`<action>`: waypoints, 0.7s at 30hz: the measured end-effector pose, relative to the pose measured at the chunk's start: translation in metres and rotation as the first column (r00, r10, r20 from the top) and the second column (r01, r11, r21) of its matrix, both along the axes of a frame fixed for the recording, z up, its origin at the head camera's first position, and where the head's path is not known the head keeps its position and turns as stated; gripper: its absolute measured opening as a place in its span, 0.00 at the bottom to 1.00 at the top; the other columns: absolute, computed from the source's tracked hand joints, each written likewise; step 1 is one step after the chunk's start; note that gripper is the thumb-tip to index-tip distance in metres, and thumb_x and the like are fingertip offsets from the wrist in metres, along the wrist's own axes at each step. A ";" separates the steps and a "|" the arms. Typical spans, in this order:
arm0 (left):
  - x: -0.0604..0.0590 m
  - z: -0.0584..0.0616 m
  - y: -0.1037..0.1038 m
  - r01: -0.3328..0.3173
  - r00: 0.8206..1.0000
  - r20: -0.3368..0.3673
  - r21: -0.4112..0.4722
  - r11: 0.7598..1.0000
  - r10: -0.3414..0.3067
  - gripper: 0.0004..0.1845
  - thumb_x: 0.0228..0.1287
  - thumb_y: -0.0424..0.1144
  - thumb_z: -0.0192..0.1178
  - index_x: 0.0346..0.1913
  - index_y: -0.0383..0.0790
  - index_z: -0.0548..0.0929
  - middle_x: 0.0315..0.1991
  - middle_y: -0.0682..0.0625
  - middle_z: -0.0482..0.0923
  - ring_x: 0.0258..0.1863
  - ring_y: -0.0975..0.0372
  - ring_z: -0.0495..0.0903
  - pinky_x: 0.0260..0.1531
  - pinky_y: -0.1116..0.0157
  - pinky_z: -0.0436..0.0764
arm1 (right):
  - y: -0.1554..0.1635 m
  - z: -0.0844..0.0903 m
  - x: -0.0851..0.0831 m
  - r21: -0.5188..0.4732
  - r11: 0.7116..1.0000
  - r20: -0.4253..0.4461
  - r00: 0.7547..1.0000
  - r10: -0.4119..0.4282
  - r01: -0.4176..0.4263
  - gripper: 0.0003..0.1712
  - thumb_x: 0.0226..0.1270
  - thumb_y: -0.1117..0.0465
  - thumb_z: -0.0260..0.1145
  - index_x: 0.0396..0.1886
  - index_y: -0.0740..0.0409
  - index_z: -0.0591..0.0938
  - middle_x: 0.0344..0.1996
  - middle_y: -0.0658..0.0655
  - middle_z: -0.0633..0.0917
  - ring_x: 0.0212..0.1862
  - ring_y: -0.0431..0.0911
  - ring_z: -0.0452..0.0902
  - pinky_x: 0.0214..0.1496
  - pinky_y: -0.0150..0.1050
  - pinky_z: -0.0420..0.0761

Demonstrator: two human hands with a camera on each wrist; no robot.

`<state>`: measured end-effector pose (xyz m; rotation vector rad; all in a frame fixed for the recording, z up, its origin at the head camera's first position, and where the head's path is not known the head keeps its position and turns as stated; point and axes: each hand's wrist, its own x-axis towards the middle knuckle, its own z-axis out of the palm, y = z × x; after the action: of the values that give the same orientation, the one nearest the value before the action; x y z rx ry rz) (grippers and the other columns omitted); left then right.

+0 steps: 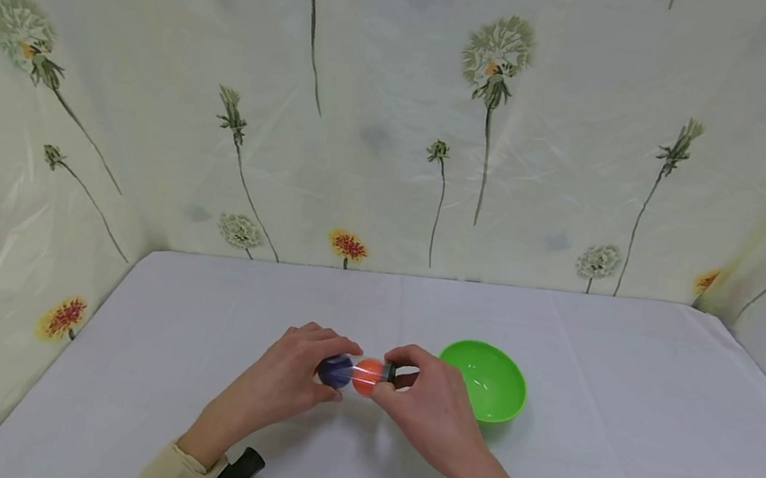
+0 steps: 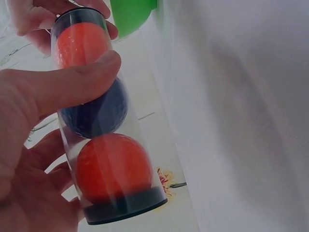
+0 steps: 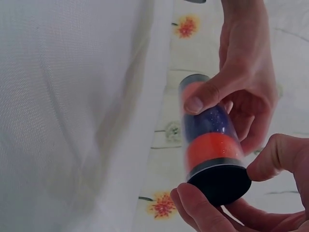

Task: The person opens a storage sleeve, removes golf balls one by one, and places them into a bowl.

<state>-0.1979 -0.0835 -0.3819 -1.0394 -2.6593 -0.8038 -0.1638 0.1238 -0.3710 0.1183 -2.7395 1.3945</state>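
Observation:
A clear plastic tube [image 1: 359, 374] with black end caps is held level above the table. Inside it, in a row, are an orange ball [image 2: 115, 166], a dark blue ball [image 2: 99, 116] and another orange ball [image 2: 79, 43]. My left hand [image 1: 287, 375] grips the tube's body, its thumb across the side and its fingers behind. At the right end, my right hand [image 1: 434, 408] pinches the black cap [image 3: 219, 184] by its rim between thumb and fingertips. That cap still sits against the tube's end.
A bright green bowl [image 1: 487, 382] stands on the table just beyond my right hand. White cloth [image 1: 622, 448] covers the table. A flower-printed sheet [image 1: 390, 105] hangs behind it and at the sides. Black wrist mounts [image 1: 240, 471] stick out below both forearms.

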 end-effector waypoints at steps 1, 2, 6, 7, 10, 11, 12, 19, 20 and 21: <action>0.000 0.000 0.000 0.000 1.000 0.002 -0.001 1.000 0.000 0.28 0.45 0.33 0.79 0.53 0.45 0.83 0.45 0.55 0.82 0.45 0.60 0.75 0.47 0.55 0.74 | 0.000 0.000 0.000 -0.002 1.000 -0.001 1.000 0.001 -0.001 0.13 0.55 0.58 0.71 0.42 0.51 0.84 0.35 0.46 0.85 0.35 0.39 0.83 0.31 0.38 0.79; 0.000 0.000 0.000 -0.001 1.000 0.004 -0.002 1.000 0.001 0.28 0.45 0.33 0.79 0.53 0.45 0.83 0.45 0.55 0.82 0.45 0.60 0.75 0.47 0.55 0.74 | 0.000 0.000 0.000 -0.005 1.000 0.001 1.000 0.001 -0.001 0.13 0.55 0.58 0.71 0.42 0.51 0.84 0.35 0.46 0.85 0.35 0.39 0.83 0.31 0.38 0.79; 0.001 0.001 0.001 0.001 1.000 0.012 -0.012 1.000 0.000 0.28 0.46 0.32 0.78 0.53 0.45 0.83 0.46 0.55 0.82 0.45 0.60 0.75 0.46 0.57 0.75 | 0.000 0.000 0.000 -0.008 1.000 0.004 1.000 0.004 -0.004 0.14 0.54 0.61 0.68 0.42 0.53 0.84 0.37 0.46 0.85 0.34 0.39 0.83 0.32 0.38 0.79; 0.001 0.002 0.001 0.002 1.000 0.012 -0.015 1.000 -0.002 0.28 0.46 0.32 0.78 0.53 0.45 0.83 0.46 0.55 0.82 0.45 0.60 0.75 0.45 0.58 0.76 | -0.001 0.000 0.000 -0.008 1.000 0.005 1.000 0.003 -0.003 0.14 0.53 0.61 0.68 0.42 0.53 0.84 0.38 0.47 0.85 0.34 0.39 0.83 0.32 0.38 0.78; 0.001 0.002 0.002 0.004 1.000 0.014 -0.021 1.000 -0.004 0.28 0.46 0.32 0.78 0.53 0.45 0.83 0.46 0.55 0.82 0.45 0.60 0.75 0.46 0.58 0.76 | -0.001 0.000 0.000 -0.005 1.000 0.002 1.000 -0.005 0.005 0.15 0.53 0.62 0.67 0.43 0.53 0.84 0.40 0.47 0.85 0.35 0.38 0.83 0.32 0.38 0.78; 0.001 0.002 0.002 0.005 1.000 0.014 -0.020 1.000 -0.005 0.28 0.46 0.32 0.78 0.54 0.45 0.83 0.46 0.55 0.82 0.45 0.60 0.75 0.46 0.58 0.76 | -0.001 -0.001 0.000 -0.005 1.000 0.001 1.000 -0.007 0.007 0.15 0.53 0.62 0.67 0.43 0.52 0.84 0.40 0.47 0.85 0.35 0.38 0.83 0.32 0.38 0.78; 0.001 0.002 0.002 0.006 1.000 0.014 -0.022 1.000 -0.006 0.28 0.46 0.32 0.78 0.54 0.45 0.83 0.45 0.55 0.82 0.45 0.60 0.75 0.46 0.58 0.76 | -0.001 -0.001 0.001 -0.006 1.000 -0.001 1.000 -0.007 0.007 0.15 0.53 0.62 0.67 0.43 0.53 0.84 0.40 0.47 0.86 0.35 0.39 0.83 0.32 0.38 0.78; 0.000 0.001 0.000 0.006 1.000 0.028 0.005 1.000 -0.006 0.28 0.45 0.32 0.79 0.53 0.45 0.83 0.45 0.55 0.82 0.45 0.61 0.75 0.46 0.59 0.77 | 0.000 -0.002 0.002 -0.032 0.999 -0.020 1.000 0.009 -0.010 0.14 0.55 0.61 0.69 0.44 0.50 0.85 0.40 0.46 0.86 0.38 0.40 0.85 0.34 0.38 0.80; 0.000 0.001 0.000 0.004 1.000 0.030 0.016 1.000 -0.005 0.28 0.45 0.32 0.79 0.53 0.44 0.83 0.45 0.55 0.82 0.45 0.61 0.75 0.46 0.59 0.78 | 0.001 -0.002 0.002 -0.052 0.998 -0.025 1.000 0.018 -0.020 0.14 0.56 0.61 0.69 0.44 0.49 0.85 0.41 0.46 0.86 0.39 0.41 0.85 0.36 0.38 0.80; 0.000 0.001 -0.001 0.001 0.999 0.035 0.026 1.000 -0.002 0.28 0.45 0.31 0.79 0.53 0.44 0.83 0.45 0.55 0.82 0.45 0.61 0.75 0.45 0.60 0.78 | 0.002 -0.003 0.002 -0.074 0.997 -0.029 0.999 0.029 -0.031 0.15 0.56 0.61 0.69 0.45 0.48 0.85 0.41 0.46 0.86 0.40 0.41 0.85 0.37 0.38 0.81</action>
<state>-0.1981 -0.0846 -0.3809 -1.0301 -2.6698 -0.8630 -0.1617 0.1260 -0.3741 0.1742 -2.6708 1.4886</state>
